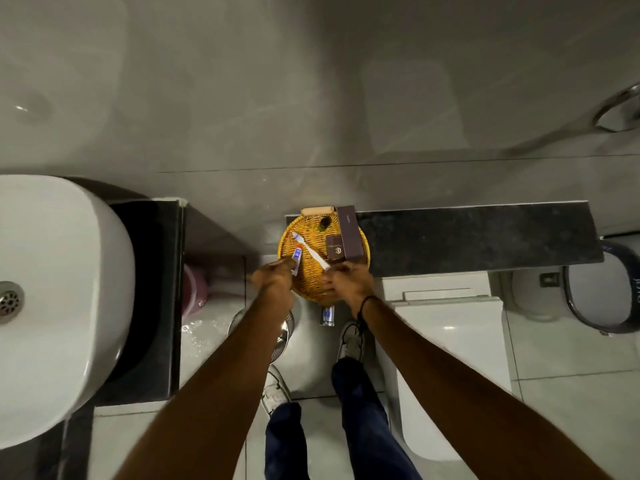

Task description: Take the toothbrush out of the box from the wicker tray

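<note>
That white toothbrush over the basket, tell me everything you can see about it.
The toothbrush looks like plain white plastic, slim and straight, already out of any box. It lies on a slant over the round wicker tray: the bristled head points up and left, toward the far rim, and the handle runs down and right into the right hand, whose fingers pinch its end. Its middle passes just beside a small red, white and blue tube held by the left hand; whether they touch is unclear.

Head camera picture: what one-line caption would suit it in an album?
Over a wicker tray, the right hand holds a white toothbrush and the left hand a small toothpaste tube.
</note>
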### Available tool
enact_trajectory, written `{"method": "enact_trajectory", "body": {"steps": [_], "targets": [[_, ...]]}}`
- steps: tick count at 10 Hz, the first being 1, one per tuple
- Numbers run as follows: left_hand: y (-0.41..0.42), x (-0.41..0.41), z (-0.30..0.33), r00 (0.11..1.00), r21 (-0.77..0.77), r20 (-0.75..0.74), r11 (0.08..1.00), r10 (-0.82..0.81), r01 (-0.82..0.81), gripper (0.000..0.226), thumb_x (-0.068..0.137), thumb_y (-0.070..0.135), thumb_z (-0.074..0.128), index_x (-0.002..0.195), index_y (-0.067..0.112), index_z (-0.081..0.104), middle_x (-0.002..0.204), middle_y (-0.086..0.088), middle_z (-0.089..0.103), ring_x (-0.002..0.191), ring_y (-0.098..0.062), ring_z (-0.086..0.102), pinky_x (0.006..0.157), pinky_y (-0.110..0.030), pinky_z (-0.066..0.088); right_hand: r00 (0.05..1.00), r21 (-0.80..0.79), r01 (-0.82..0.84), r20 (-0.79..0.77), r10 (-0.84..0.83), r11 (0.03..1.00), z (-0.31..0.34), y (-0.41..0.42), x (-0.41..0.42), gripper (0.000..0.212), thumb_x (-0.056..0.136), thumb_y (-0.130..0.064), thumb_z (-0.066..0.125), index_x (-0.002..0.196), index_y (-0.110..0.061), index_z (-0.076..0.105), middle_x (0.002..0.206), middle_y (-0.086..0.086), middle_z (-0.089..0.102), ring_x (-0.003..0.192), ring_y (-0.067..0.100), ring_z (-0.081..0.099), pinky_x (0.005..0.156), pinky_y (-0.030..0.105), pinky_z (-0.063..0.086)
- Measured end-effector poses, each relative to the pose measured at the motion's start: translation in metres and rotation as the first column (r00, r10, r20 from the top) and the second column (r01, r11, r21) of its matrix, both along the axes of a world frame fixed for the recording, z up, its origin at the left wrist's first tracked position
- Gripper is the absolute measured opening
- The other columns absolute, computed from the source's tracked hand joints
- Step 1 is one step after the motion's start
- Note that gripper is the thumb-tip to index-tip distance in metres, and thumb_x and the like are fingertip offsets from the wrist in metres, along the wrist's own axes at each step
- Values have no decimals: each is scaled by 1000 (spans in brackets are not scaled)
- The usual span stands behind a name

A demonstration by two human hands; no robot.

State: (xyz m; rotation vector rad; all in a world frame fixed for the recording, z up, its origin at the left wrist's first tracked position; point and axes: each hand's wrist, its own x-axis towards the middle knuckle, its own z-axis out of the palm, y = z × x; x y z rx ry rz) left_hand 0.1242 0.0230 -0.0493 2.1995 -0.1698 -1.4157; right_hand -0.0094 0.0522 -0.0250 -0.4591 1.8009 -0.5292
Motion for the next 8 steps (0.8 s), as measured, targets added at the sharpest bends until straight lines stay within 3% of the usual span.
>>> {"method": "enact_trajectory", "body": {"steps": [1,2,3,5,7,8], "targets": [[-2,-3,-4,994,8,68,997,-82,82,49,73,26,89,106,-7,74,107,-20,74,89,-33,71,85,-43,61,960,-20,-221,-179,214,975,-6,0,-1,24,85,-16,75,106,-6,78,117,12,77,112,32,70,100,45,58],[-1,-7,-2,982,12,119,989,-146,146,44,78,29,86,109,0,76,114,-16,77,84,-24,63,76,-31,49,942,-57,-252,-242,232,966,-3,-8,-1,27,85,-20,77,109,-8,78,119,10,76,117,28,67,97,33,52],[5,-12,-1,993,-51,97,996,-63,68,33,80,22,84,108,4,79,115,-14,78,87,-21,63,77,-29,45,929,-83,-283,-270,252,955,-2,-12,-1,32,87,-19,76,116,-6,76,122,13,75,121,31,66,98,36,52],[12,-13,1,974,-20,162,986,-160,165,33,81,22,83,110,6,80,114,-15,79,89,-27,69,76,-33,52,871,-43,-405,-322,372,913,-8,-10,-1,37,85,-22,79,118,-5,75,125,13,74,122,30,66,105,41,55],[17,3,9,973,-170,164,968,-160,187,13,85,-3,73,97,-5,79,107,-25,78,107,-39,73,101,-37,56,787,27,-531,-355,505,847,-2,-17,-4,31,88,-19,76,111,2,76,120,15,75,120,28,67,105,38,54],[23,17,27,934,-200,255,931,-252,306,13,86,2,71,89,10,81,100,-13,82,94,-24,74,87,-24,53,763,37,-522,-427,486,852,10,-23,1,33,89,-21,73,114,-1,73,122,13,73,119,29,67,99,36,57]]}}
